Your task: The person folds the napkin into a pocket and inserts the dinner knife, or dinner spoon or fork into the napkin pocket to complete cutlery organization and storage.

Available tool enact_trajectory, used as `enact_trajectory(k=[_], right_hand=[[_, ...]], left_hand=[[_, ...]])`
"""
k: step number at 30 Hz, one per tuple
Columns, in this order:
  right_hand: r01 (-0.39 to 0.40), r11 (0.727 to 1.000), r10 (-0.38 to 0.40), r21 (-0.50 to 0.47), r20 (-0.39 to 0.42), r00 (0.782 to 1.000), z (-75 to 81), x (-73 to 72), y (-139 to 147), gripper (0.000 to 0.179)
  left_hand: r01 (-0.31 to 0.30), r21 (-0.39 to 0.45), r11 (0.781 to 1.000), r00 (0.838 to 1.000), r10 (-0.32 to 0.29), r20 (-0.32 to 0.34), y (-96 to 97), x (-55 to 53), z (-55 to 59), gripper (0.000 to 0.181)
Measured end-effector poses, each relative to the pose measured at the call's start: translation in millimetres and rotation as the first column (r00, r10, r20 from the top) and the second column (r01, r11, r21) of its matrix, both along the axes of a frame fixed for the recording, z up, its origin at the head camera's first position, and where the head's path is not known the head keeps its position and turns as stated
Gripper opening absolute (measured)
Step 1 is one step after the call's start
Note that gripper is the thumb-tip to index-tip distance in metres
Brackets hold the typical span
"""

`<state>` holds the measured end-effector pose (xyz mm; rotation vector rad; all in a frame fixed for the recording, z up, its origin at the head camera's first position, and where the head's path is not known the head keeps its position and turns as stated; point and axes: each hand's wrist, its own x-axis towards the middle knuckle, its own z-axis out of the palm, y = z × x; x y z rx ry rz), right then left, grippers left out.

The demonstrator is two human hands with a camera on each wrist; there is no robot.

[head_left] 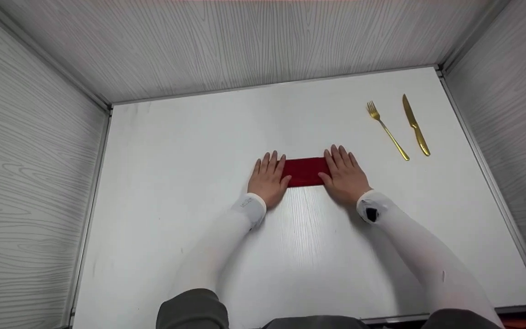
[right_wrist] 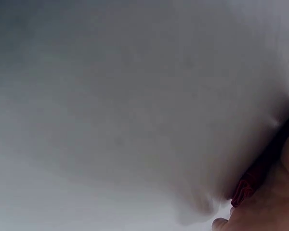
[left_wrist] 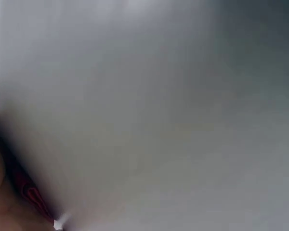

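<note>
A dark red folded cloth lies flat as a narrow rectangle near the middle of the white table. My left hand rests on its left end, fingers straight and pointing away from me. On the right end lies my right hand, likewise flat, its thumb along the cloth. Both palms hide the ends of the cloth in the head view. Layered folds of the cloth show at the edge under the hand in the left wrist view, and again as cloth layers in the right wrist view.
To the right and farther back lie a gold fork and a gold knife, side by side, tips pointing away. Wood-grain panels enclose the white table at the back, left and right.
</note>
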<state>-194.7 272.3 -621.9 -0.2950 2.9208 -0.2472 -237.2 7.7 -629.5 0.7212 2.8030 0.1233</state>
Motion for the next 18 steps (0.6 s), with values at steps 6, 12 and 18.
enact_trajectory(k=[6, 12, 18], right_hand=[[0.037, 0.998, -0.034, -0.046, 0.067, 0.997, 8.3, -1.0, -2.2, 0.076], [0.078, 0.97, -0.051, -0.23, 0.12, 0.991, 18.9, -6.5, 7.8, 0.07], [0.128, 0.901, -0.085, -0.415, 0.12, 0.989, 33.8, -15.6, 31.1, 0.055]], left_hand=[[0.0, 0.058, 0.998, 0.995, -0.006, 0.104, -3.9, -3.2, 12.0, 0.072], [-0.019, 0.262, 0.965, 0.967, -0.049, 0.25, -20.5, -17.0, 35.5, 0.07], [-0.135, 0.357, 0.924, 0.941, 0.007, 0.339, -47.1, -27.7, 49.3, 0.071]])
